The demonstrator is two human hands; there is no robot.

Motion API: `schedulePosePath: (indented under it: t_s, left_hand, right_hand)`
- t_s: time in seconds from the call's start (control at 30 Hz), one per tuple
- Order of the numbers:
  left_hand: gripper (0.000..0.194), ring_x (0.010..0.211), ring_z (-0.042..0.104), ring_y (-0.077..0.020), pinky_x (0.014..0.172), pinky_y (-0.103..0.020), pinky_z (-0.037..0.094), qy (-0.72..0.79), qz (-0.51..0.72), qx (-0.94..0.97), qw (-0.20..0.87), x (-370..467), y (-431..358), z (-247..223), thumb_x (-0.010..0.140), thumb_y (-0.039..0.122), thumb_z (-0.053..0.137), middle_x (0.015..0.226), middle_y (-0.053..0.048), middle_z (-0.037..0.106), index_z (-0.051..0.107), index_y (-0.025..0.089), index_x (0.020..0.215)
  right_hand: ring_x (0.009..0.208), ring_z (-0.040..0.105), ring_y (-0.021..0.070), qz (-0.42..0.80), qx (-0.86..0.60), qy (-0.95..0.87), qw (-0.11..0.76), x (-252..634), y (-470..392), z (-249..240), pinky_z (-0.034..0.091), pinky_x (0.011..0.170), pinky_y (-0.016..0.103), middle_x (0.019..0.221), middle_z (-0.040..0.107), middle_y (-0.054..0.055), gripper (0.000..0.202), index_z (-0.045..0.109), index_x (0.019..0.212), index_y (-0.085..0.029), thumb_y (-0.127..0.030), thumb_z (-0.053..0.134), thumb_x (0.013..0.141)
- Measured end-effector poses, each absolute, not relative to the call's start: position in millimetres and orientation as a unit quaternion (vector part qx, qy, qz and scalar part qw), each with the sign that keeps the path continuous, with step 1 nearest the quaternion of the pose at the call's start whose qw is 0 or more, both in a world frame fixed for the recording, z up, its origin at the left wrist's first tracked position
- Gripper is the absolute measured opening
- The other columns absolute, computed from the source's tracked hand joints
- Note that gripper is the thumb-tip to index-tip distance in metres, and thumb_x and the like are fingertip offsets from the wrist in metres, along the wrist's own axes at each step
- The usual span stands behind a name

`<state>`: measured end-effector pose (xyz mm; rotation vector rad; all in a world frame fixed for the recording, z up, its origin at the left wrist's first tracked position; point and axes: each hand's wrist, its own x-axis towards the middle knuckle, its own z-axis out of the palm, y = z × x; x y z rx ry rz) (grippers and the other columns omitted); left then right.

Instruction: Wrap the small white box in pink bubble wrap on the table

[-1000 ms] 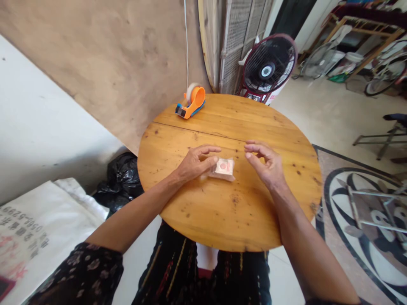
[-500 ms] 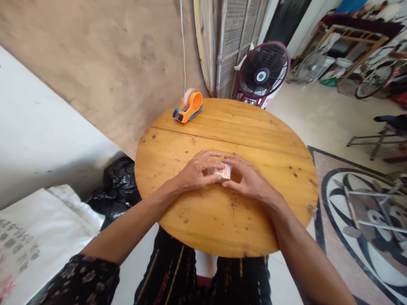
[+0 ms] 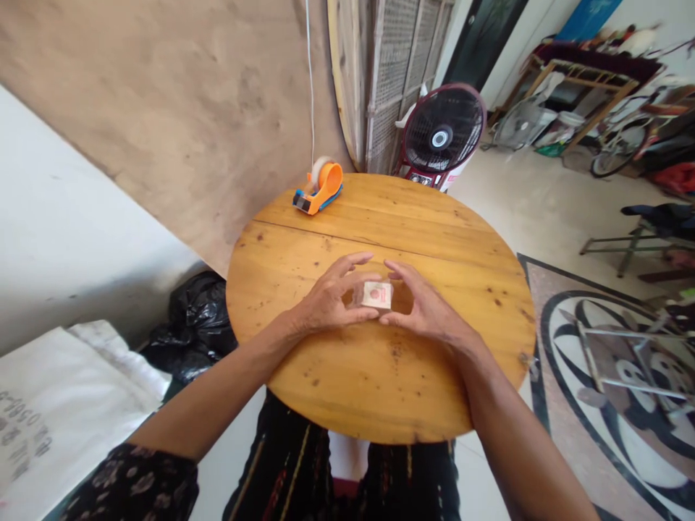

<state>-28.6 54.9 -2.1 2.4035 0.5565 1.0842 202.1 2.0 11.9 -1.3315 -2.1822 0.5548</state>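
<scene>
A small whitish box (image 3: 376,294) with a reddish print on top sits near the middle of the round wooden table (image 3: 304,376). Curved around its left side is my left hand (image 3: 334,295), its fingers apart, thumb near the front edge and fingertips by the back. My right hand (image 3: 426,304) arches on the right side, fingers spread, its thumb tip close to the box's front right corner. Neither hand is closed on the box; whether a fingertip touches it I cannot tell.
An orange and blue tape dispenser (image 3: 320,189) stands at the table's back left edge. Behind the table is a dark red fan (image 3: 442,134). Black plastic bags (image 3: 198,315) and a white sack (image 3: 70,391) lie to the left.
Both hands have opened wider around the box, fingers lifted off its top, so its printed face shows more fully. The camera view has shifted slightly.
</scene>
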Motion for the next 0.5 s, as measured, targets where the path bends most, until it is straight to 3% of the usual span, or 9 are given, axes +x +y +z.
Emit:
schedulePosePath:
  t_s: [0.1, 0.23, 0.5]
  left_hand:
    - [0.065, 0.133, 0.044, -0.0313, 0.107, -0.051, 0.041, 0.215, 0.393, 0.864, 0.231, -29.5, 56.7, -2.7, 0.073, 0.042, 0.077, 0.144, -0.017, 0.043, 0.055, 0.022, 0.131]
    - [0.066, 0.133, 0.044, -0.0313, 0.108, -0.052, 0.039, 0.222, 0.373, 0.870, 0.235, -29.9, 58.0, -3.1, 0.072, 0.041, 0.078, 0.145, -0.017, 0.043, 0.055, 0.022, 0.131]
    - [0.039, 0.133, 0.044, -0.0322, 0.107, -0.052, 0.040, 0.211, 0.369, 0.874, 0.234, -30.8, 57.9, -2.4, 0.075, 0.039, 0.076, 0.146, -0.016, 0.043, 0.071, 0.022, 0.110]
  right_hand:
    - [0.125, 0.053, 0.0318, 0.211, -0.495, -0.801, 0.263, 205.1, 2.5, 10.9, 0.043, 0.102, 0.054, 0.149, 0.040, 0.014, 0.096, 0.024, 0.151, -0.031, -0.055, 0.074, 0.072]
    - [0.124, 0.054, 0.0322, 0.210, -0.493, -0.801, 0.266, 205.1, 2.3, 10.4, 0.045, 0.101, 0.054, 0.145, 0.046, 0.014, 0.095, 0.026, 0.150, -0.030, -0.055, 0.074, 0.072]
    - [0.124, 0.055, 0.0307, 0.213, -0.497, -0.800, 0.261, 205.3, 1.4, 11.6, 0.044, 0.102, 0.053, 0.144, 0.049, 0.013, 0.091, 0.029, 0.149, -0.030, -0.052, 0.074, 0.074]
